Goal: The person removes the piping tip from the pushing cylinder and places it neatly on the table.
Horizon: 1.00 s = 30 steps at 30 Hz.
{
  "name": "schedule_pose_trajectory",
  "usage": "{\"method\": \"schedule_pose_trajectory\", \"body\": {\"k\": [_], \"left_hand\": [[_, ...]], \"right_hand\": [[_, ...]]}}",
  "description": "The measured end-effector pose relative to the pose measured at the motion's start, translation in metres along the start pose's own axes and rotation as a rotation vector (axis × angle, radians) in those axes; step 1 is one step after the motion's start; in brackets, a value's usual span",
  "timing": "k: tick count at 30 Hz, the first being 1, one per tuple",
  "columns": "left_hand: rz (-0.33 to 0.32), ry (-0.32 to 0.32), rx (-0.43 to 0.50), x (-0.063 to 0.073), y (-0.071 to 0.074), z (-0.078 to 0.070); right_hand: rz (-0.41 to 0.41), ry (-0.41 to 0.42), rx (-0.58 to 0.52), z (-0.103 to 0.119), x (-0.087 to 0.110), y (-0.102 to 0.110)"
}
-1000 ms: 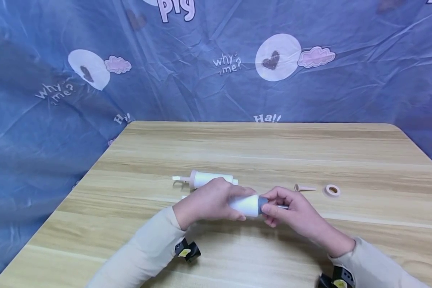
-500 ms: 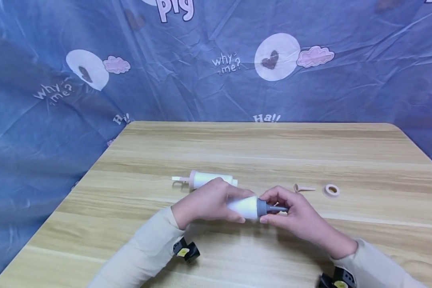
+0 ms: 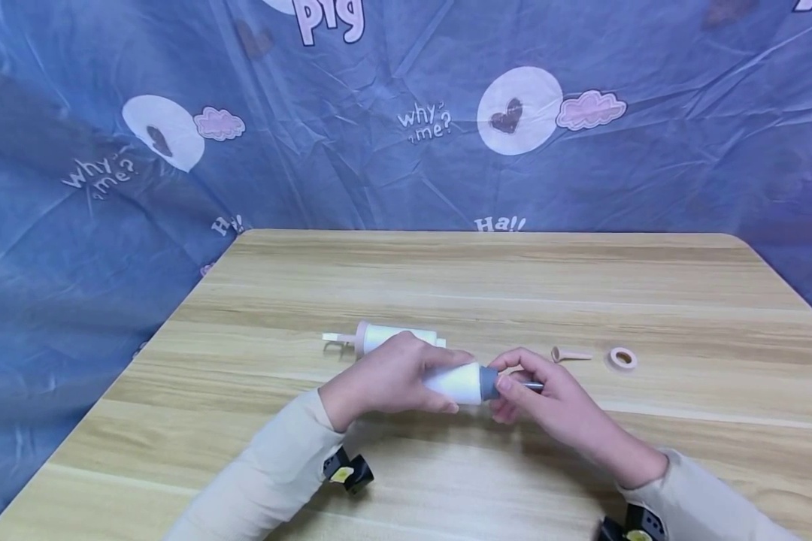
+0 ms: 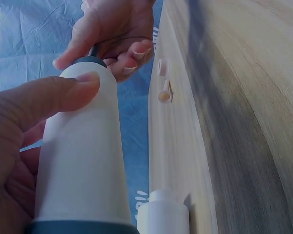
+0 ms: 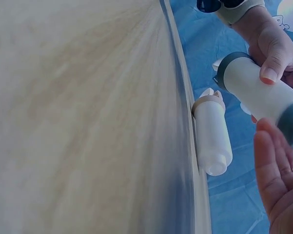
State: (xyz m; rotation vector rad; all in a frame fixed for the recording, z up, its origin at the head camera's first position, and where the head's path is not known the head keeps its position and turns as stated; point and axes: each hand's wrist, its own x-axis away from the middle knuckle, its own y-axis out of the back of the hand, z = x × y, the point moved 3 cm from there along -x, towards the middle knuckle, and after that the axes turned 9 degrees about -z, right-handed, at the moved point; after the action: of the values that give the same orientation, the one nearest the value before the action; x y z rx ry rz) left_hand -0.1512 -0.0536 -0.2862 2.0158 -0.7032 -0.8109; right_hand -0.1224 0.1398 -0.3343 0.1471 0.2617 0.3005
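In the head view, my left hand (image 3: 399,379) grips a white cylindrical bottle (image 3: 456,384) held nearly level above the table, thumb along its near side. Its right end carries a dark blue-grey cap (image 3: 489,383) with a thin spout (image 3: 533,385). My right hand (image 3: 548,391) pinches around this cap, index finger over the top and thumb at the near side. A dark collar (image 5: 229,66) with a small white piece shows at the bottle's other end in the right wrist view. The left palm hides part of the bottle's body.
A second white bottle (image 3: 399,336) with a pinkish collar lies on the table (image 3: 514,285) behind my left hand. To the right lie a small pale pink cone-shaped nozzle (image 3: 570,354) and a pale pink ring (image 3: 622,359). A printed blue cloth (image 3: 352,150) hangs beyond the table.
Half a second ago, the right thumb and fingers were spread wider, showing more of the spout. They have since come back around the cap. The left hand keeps its grip with little movement.
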Motion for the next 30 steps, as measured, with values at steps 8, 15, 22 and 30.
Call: {"method": "schedule_pose_trajectory", "body": {"k": [8, 15, 22, 30], "left_hand": [[-0.004, -0.002, -0.026, 0.0002, 0.0006, -0.0024], [-0.006, 0.018, -0.019, 0.0006, -0.0009, -0.0010], [-0.011, 0.003, -0.024, 0.0012, -0.0013, -0.0008], [-0.012, -0.013, -0.036, 0.0018, -0.0018, -0.0011]], "right_hand": [[-0.022, -0.026, -0.004, -0.0002, -0.0005, 0.0008], [-0.102, 0.045, 0.161, 0.0023, 0.0003, 0.0030], [-0.138, 0.161, 0.211, 0.0047, 0.0003, 0.0030], [-0.157, 0.282, 0.196, 0.0055, 0.0027, 0.0011]]}}
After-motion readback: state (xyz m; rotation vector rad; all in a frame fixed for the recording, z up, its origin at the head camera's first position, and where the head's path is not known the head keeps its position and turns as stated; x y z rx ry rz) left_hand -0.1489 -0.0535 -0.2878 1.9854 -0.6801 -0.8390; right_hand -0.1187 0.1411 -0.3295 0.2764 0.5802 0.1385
